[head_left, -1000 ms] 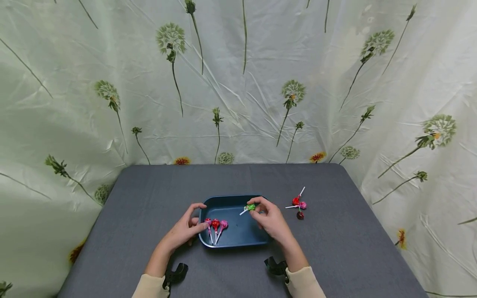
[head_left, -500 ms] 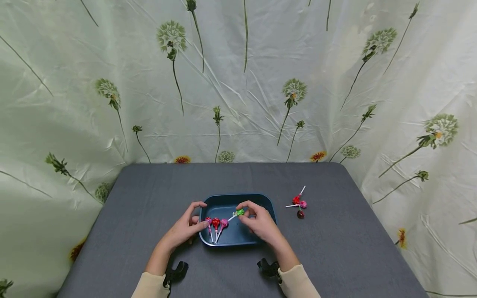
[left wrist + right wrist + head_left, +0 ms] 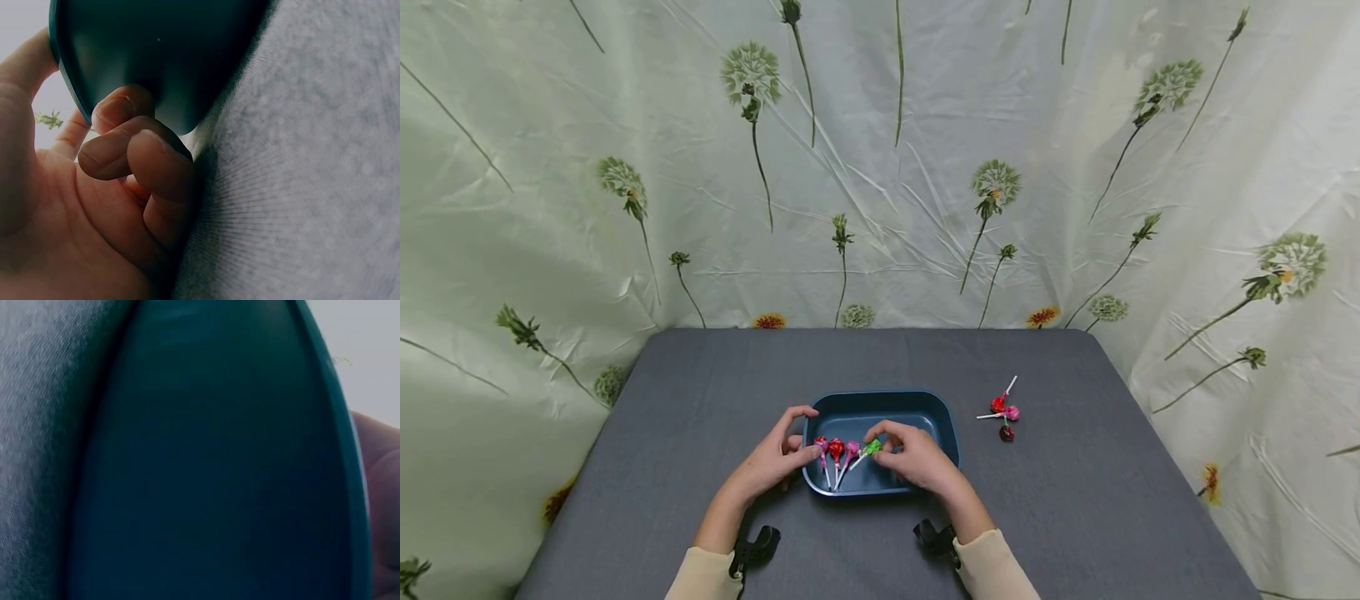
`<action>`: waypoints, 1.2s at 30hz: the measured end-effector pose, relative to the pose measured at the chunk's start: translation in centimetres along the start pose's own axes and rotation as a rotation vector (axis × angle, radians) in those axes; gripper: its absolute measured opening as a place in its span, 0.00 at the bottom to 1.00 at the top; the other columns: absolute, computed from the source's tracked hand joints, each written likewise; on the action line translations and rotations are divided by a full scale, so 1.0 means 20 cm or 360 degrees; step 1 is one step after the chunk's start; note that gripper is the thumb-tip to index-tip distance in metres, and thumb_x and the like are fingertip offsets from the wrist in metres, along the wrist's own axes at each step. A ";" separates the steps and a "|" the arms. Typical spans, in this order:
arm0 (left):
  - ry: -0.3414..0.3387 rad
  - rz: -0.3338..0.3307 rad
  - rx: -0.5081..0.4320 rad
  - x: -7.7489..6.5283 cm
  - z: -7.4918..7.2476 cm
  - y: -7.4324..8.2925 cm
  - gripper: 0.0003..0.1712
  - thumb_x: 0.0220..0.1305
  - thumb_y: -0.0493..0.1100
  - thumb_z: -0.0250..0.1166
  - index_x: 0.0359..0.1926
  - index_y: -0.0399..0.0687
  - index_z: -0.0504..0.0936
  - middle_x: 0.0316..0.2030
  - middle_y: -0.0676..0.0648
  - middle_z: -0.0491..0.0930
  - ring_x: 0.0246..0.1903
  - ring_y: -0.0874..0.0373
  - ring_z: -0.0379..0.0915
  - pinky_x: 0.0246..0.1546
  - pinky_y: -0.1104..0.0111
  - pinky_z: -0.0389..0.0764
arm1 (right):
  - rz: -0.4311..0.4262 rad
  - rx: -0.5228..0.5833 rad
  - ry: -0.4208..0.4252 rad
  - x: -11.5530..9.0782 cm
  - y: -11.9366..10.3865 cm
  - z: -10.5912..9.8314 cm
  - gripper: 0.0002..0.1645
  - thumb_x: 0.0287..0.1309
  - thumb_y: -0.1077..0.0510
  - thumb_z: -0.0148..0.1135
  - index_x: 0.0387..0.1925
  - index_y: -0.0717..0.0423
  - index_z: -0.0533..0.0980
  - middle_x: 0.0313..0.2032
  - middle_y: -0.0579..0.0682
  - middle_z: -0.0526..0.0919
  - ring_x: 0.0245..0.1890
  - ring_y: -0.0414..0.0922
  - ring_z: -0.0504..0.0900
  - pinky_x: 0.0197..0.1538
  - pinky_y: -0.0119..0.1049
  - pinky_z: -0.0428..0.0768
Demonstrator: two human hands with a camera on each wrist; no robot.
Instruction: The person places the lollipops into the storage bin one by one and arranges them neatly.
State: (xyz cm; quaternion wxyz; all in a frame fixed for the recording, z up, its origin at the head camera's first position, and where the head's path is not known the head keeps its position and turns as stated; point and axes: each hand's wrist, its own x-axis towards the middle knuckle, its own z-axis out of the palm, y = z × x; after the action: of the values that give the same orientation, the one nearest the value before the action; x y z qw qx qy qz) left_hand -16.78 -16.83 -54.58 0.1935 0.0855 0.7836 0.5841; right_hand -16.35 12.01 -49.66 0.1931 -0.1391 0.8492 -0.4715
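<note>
A dark blue tray (image 3: 917,400) sits mid-table, with two pink lollipops and a red lollipop (image 3: 837,450) side by side in its left part. My left hand (image 3: 769,462) grips the tray's left end, thumb over the rim. Curled fingers (image 3: 162,165) of that hand lie against the outer wall in the left wrist view. Inside the tray, my right hand (image 3: 917,457) pinches a green lollipop (image 3: 872,447) by its wrapped head, the stick pointing down and left beside the pink lollipop (image 3: 852,450). The tray wall (image 3: 212,456) hides most of this hand in the right wrist view.
Right of the tray, a red lollipop (image 3: 997,404), a pink lollipop (image 3: 1012,413) and a dark red lollipop (image 3: 1007,433) lie close together on the grey tabletop (image 3: 1075,500). A flower-print curtain (image 3: 910,167) hangs behind the table.
My right hand has moved left and lower into the tray with the green lollipop, bringing it beside the row of lollipops. The left hand has stayed at the tray's left end.
</note>
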 end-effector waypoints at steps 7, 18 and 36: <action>0.0012 -0.0030 0.0003 0.01 0.01 -0.01 0.36 0.74 0.52 0.67 0.74 0.61 0.58 0.26 0.50 0.74 0.19 0.58 0.64 0.21 0.68 0.71 | -0.0009 -0.0047 -0.0069 0.01 0.00 0.00 0.12 0.69 0.60 0.65 0.52 0.49 0.83 0.28 0.44 0.77 0.19 0.41 0.73 0.26 0.34 0.72; 0.0014 -0.0024 0.0011 0.00 0.01 -0.01 0.36 0.74 0.52 0.67 0.74 0.61 0.58 0.26 0.51 0.74 0.19 0.59 0.64 0.21 0.69 0.71 | 0.0032 -0.0026 -0.0117 0.04 0.03 0.01 0.13 0.69 0.60 0.65 0.52 0.48 0.84 0.28 0.44 0.77 0.19 0.41 0.73 0.27 0.34 0.72; -0.0023 0.0023 0.0001 0.00 0.00 -0.01 0.35 0.76 0.50 0.66 0.75 0.58 0.57 0.28 0.49 0.75 0.19 0.59 0.64 0.20 0.68 0.71 | 0.0018 0.0108 -0.0099 0.04 0.03 0.01 0.15 0.68 0.61 0.64 0.55 0.51 0.83 0.30 0.54 0.81 0.18 0.41 0.71 0.26 0.35 0.72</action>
State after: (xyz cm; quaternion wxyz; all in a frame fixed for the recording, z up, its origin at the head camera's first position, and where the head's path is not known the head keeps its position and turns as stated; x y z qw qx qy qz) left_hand -16.84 -16.79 -54.75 0.1948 0.0955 0.7817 0.5847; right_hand -17.00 11.97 -50.42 0.2267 -0.1421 0.8272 -0.4942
